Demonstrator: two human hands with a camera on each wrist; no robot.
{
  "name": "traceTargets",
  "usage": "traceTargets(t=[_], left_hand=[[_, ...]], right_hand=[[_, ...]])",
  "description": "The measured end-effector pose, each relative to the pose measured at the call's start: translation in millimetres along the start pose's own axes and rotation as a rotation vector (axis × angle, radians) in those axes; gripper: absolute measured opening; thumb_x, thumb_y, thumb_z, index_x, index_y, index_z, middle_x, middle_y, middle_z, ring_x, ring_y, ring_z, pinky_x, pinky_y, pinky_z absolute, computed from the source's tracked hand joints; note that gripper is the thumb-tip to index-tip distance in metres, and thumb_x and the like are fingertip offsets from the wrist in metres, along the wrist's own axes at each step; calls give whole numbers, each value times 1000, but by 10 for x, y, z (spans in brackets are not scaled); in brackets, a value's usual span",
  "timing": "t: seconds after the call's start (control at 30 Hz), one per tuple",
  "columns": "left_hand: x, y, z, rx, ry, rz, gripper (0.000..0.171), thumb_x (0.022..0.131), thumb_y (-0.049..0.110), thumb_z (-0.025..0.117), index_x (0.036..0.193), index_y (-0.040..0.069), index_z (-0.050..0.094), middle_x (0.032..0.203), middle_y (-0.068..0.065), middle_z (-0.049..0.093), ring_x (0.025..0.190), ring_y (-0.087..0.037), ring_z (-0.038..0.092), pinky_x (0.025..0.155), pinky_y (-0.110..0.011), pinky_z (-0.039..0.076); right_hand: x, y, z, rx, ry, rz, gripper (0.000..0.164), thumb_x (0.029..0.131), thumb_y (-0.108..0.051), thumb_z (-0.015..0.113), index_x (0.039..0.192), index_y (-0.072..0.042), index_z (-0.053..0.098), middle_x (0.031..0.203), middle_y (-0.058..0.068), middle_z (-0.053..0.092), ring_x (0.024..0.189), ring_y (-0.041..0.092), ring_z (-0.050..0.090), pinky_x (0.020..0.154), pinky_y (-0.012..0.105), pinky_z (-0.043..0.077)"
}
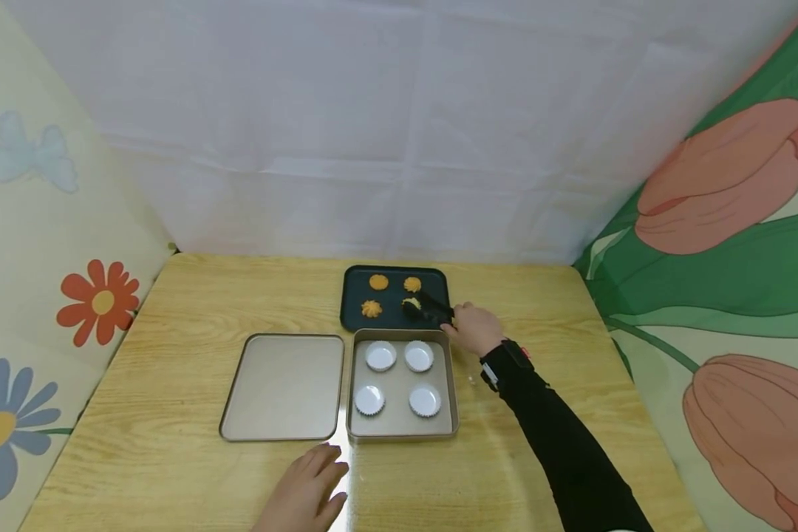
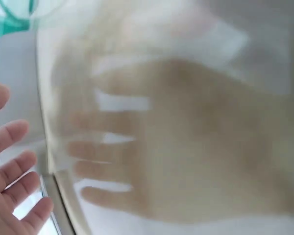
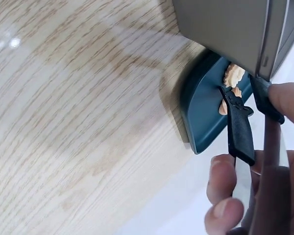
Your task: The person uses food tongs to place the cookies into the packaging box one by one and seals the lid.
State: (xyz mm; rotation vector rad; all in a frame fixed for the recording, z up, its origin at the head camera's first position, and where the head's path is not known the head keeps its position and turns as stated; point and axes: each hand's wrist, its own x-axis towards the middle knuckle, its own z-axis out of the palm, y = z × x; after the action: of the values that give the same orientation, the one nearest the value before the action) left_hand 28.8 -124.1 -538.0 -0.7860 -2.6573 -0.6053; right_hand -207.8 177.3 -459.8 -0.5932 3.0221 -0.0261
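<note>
At the table's far edge, head view: a dark tray (image 1: pixel 354 299) is lying near the middle of the table's (image 1: pixel 173 369) far edge, its long side running along that edge.
Cookies, head view: three cookies (image 1: pixel 378 282) are lying on the dark tray, two toward its far edge and one toward its near left corner; a right-hand near cookie (image 1: pixel 408 301) is sitting by the tong tips.
Black tongs, head view: the black tongs (image 1: pixel 437 306) are crossing the dark tray's right part, long axis running roughly left to right, tips pointing left, arms spreading apart.
Right hand, head view: the right hand (image 1: pixel 476 330) is gripping the black tongs beside the dark tray's near right corner.
Square pan, head view: the square pan (image 1: pixel 396 377) is lying just nearer than the dark tray, four white cups (image 1: pixel 381 356) sitting toward its corners.
Flat tray, head view: the flat tray (image 1: pixel 282 388) is lying left of the square pan.
Left hand, head view: the left hand (image 1: pixel 309 488) is holding nothing, its fingers loosely extending near the flat tray's near right corner.
Left hand, left wrist view: its fingers are spreading apart; much around is blurring.
Black tongs, right wrist view: thumb and fingers are pinching them from opposite sides, tips pointing toward the cookies; whether they are touching one is unclear.
</note>
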Motion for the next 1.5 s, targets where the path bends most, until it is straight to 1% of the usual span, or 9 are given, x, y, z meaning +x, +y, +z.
traceTargets(t=[0.17, 0.33, 0.5, 0.63, 0.73, 0.9, 1.03, 1.3, 1.5], left_hand=[[-103, -19, 88, 114, -19, 100, 58, 69, 48, 68, 113, 11, 60, 122, -11, 54, 116, -27, 45, 100, -32, 25], [-173, -14, 153, 165, -44, 135, 70, 77, 63, 51, 123, 9, 54, 132, -11, 47, 135, -19, 20, 109, -31, -4], [-224, 1, 180, 142, -66, 118, 73, 81, 67, 42, 127, 10, 51, 140, -11, 38, 138, -19, 11, 109, -34, -6], [-235, 9, 172, 127, -62, 105, 75, 83, 68, 35, 128, 10, 50, 142, -12, 36, 137, -21, 15, 109, -35, -6], [-179, 24, 113, 110, -56, 95, 75, 81, 67, 42, 127, 9, 51, 138, -14, 39, 135, -25, 22, 108, -34, -8], [57, 57, -184, 45, -97, -19, 75, 73, 54, 64, 131, 8, 49, 139, -14, 39, 130, -29, 30, 109, -34, -5], [187, 24, -350, 41, -122, -126, 75, 75, 45, 66, 134, 6, 44, 145, -12, 31, 133, -29, 24, 109, -39, -1], [269, -94, -368, 33, -144, -264, 77, 79, 44, 64, 139, 5, 36, 147, -15, 26, 135, -31, 18, 105, -52, 13], [297, -229, -359, 7, -181, -336, 76, 83, 44, 60, 141, 4, 32, 148, -17, 21, 136, -32, 12, 105, -54, 9]], right_hand=[[5, -41, -19, -6, 13, -3, 45, 88, -38, 56, 105, 3, 61, 93, 18, 60, 73, 30, 61, 61, 41, 50], [20, -46, 3, -43, 49, -17, 40, 88, -35, 58, 98, 3, 62, 84, 16, 60, 67, 28, 60, 57, 40, 49], [22, -31, 46, -91, 103, -40, 36, 87, -35, 60, 89, 1, 62, 75, 13, 58, 59, 25, 58, 51, 37, 48], [9, -36, 47, -112, 132, -61, 35, 86, -35, 61, 87, 0, 63, 74, 13, 57, 57, 24, 57, 49, 36, 47], [-5, -38, 38, -123, 145, -76, 36, 86, -34, 61, 87, 1, 62, 74, 13, 58, 56, 24, 57, 49, 35, 47], [-23, -25, 27, -125, 175, -98, 35, 86, -33, 62, 86, 2, 62, 73, 14, 58, 55, 23, 57, 48, 35, 48], [-36, -26, 21, -110, 193, -97, 36, 85, -34, 62, 86, 2, 63, 73, 14, 58, 55, 23, 57, 47, 35, 48], [-116, -16, -24, -36, 192, -107, 38, 87, -32, 61, 92, 5, 62, 79, 18, 60, 59, 26, 60, 50, 37, 49], [-281, -87, -179, 5, 211, -105, 37, 87, -35, 60, 92, 1, 62, 79, 13, 60, 57, 21, 56, 49, 33, 46]])
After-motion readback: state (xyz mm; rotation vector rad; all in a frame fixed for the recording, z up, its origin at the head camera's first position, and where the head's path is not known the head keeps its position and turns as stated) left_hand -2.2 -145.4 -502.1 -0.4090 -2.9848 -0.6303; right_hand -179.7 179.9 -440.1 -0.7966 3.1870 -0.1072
